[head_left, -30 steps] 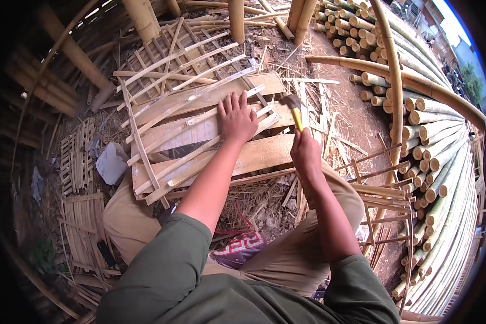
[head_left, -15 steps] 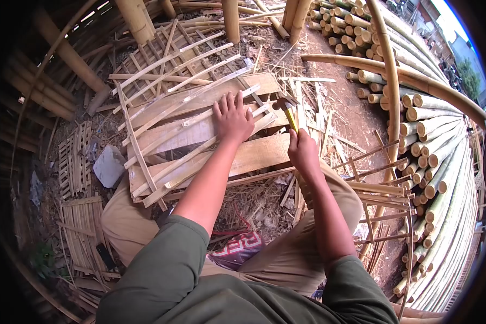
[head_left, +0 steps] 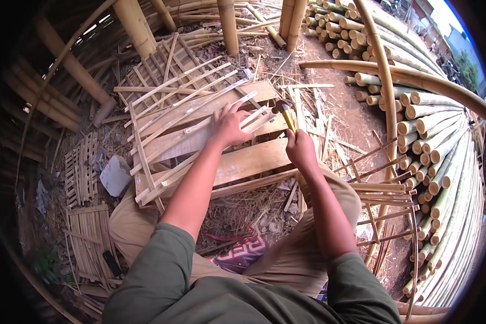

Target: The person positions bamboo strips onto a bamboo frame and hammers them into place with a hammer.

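My right hand point(head_left: 301, 150) is closed around the yellow handle of a claw hammer point(head_left: 289, 119), its dark head raised over the right end of the planks. My left hand point(head_left: 231, 127) has its fingers curled over a thin bamboo strip point(head_left: 200, 124), thumb held apart; the exact contact is partly hidden. Several such strips lie across wide wooden planks point(head_left: 254, 160), joined by a crosswise strip point(head_left: 141, 146) at the left end.
A bamboo lattice point(head_left: 164, 73) lies beyond the planks. A pale stone block point(head_left: 115, 176) and slatted panels point(head_left: 86, 229) are at the left. Stacked bamboo poles point(head_left: 437, 162) fill the right side. Upright bamboo posts point(head_left: 228, 27) stand at the back.
My left hand has gone from lying flat on the strips to curled fingers, and strips near it have shifted. The hammer stays in my right hand, slightly lower. The view has tilted a little.
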Available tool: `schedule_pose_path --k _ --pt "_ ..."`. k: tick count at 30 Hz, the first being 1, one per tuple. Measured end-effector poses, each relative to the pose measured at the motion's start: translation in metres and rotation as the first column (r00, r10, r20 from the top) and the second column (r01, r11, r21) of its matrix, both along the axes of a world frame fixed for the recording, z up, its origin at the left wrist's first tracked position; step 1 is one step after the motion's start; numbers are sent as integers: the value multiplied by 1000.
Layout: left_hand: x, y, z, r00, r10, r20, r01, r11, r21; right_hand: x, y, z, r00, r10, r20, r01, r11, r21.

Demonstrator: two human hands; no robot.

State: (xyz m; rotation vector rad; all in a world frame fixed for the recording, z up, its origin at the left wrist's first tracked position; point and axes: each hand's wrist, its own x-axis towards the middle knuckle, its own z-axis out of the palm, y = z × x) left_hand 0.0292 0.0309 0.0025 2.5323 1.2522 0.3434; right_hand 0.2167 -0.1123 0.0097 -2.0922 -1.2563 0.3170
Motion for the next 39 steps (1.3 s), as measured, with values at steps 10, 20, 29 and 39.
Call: schedule_pose_path --k 10,20,29,39 --pt "7 26 12 997 74 4 -73 995 -75 -3 15 15 996 -30 -85 33 999 33" --pt "-25 26 -8 990 68 120 -44 981 -188 -6 28 23 997 -43 -62 46 998 39" --pt "-168 -10 38 858 420 -295 -490 841 -229 -8 55 12 873 -68 -483 57 998 -37" --pt "-260 -27 -10 718 687 -107 -689 681 -250 -2 110 28 951 -152 -269 114 982 -150"
